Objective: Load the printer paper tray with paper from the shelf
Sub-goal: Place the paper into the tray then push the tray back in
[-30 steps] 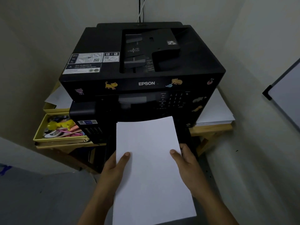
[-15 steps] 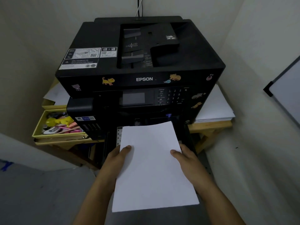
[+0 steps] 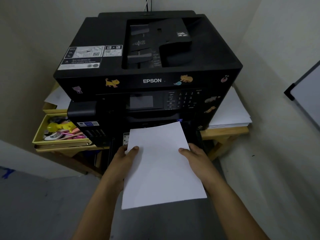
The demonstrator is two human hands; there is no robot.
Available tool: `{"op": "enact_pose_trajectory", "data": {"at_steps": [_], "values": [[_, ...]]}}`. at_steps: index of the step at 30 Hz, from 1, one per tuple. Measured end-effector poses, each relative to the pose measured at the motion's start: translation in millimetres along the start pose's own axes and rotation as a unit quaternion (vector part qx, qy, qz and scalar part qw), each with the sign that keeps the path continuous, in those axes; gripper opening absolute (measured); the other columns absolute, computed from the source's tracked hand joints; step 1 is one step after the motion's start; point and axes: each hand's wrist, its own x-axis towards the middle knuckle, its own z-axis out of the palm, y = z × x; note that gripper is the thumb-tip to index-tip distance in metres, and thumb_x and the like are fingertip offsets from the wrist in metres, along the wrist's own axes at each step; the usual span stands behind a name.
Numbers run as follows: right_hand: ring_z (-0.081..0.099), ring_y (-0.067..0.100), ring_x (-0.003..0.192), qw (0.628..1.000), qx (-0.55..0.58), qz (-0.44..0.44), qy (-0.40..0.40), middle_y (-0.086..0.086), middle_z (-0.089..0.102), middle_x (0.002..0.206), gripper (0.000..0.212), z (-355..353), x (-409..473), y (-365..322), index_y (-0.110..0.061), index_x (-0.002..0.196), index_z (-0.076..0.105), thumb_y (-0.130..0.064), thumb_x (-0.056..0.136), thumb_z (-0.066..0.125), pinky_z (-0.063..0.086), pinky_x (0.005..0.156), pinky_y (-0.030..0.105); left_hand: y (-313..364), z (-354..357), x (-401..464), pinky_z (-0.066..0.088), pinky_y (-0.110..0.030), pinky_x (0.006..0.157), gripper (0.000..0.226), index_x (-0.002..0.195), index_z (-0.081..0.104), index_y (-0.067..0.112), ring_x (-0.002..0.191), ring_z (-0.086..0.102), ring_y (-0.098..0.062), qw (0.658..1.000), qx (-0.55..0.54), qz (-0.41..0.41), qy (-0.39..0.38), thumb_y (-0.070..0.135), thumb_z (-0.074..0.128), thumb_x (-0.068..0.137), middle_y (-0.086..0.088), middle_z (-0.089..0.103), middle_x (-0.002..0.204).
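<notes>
A black Epson printer stands on a wooden shelf unit in the corner. Its paper tray is pulled out at the bottom front, dark and mostly covered. I hold a stack of white paper flat over the tray, its far edge just under the printer's front. My left hand grips the stack's left edge with the thumb on top. My right hand grips the right edge the same way.
A yellow tray of pens and small items sits left of the printer. More white paper is stacked on the shelf at the right. Walls close in on both sides; a whiteboard hangs at the right.
The paper has moved forward and down toward the open tray, and its far edge now sits lower against the printer's front. Both hands kept their hold.
</notes>
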Motion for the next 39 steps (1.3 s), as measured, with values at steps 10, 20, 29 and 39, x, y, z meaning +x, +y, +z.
{"op": "enact_pose_trajectory", "data": {"at_steps": [10, 20, 29, 39], "values": [[0.075, 0.023, 0.106, 0.995, 0.063, 0.08, -0.008, 0.001, 0.078, 0.116, 0.025, 0, 16, -10, -0.022, 0.129, 0.071, -0.029, 0.109, 0.059, 0.061, 0.089, 0.039, 6, -1, 14, 0.059, -0.037, 0.085, 0.018, 0.124, 0.063, 0.029, 0.1, 0.072, -0.021, 1.0, -0.009, -0.012, -0.009, 0.028, 0.058, 0.106, 0.004, 0.073, 0.113], [0.07, 0.013, 0.106, 0.998, 0.028, 0.044, -0.023, -0.013, 0.072, 0.117, 0.03, -1, 19, -8, -0.03, 0.137, 0.065, -0.022, 0.11, 0.054, 0.055, 0.076, 0.028, 3, -3, 19, 0.059, -0.047, 0.094, 0.038, 0.143, 0.052, 0.03, 0.108, 0.07, -0.029, 0.999, 0.047, 0.002, -0.006, 0.024, 0.057, 0.106, -0.004, 0.067, 0.131], [0.072, 0.013, 0.1, 0.998, 0.03, 0.058, -0.027, -0.012, 0.073, 0.111, 0.024, -4, 27, -5, -0.032, 0.129, 0.066, -0.021, 0.11, 0.055, 0.054, 0.071, 0.028, 3, -2, 25, 0.059, -0.044, 0.087, 0.031, 0.134, 0.051, 0.032, 0.101, 0.07, -0.03, 0.998, 0.06, 0.005, 0.003, 0.019, 0.053, 0.107, -0.001, 0.067, 0.117], [0.076, 0.024, 0.098, 0.992, 0.093, 0.079, -0.031, 0.005, 0.079, 0.114, 0.024, 1, 51, -11, -0.018, 0.129, 0.072, -0.02, 0.109, 0.06, 0.06, 0.075, 0.033, 11, -1, 52, 0.059, -0.048, 0.082, 0.029, 0.136, 0.053, 0.026, 0.096, 0.069, -0.039, 0.999, 0.052, -0.006, 0.014, 0.022, 0.051, 0.107, -0.015, 0.067, 0.12]]}}
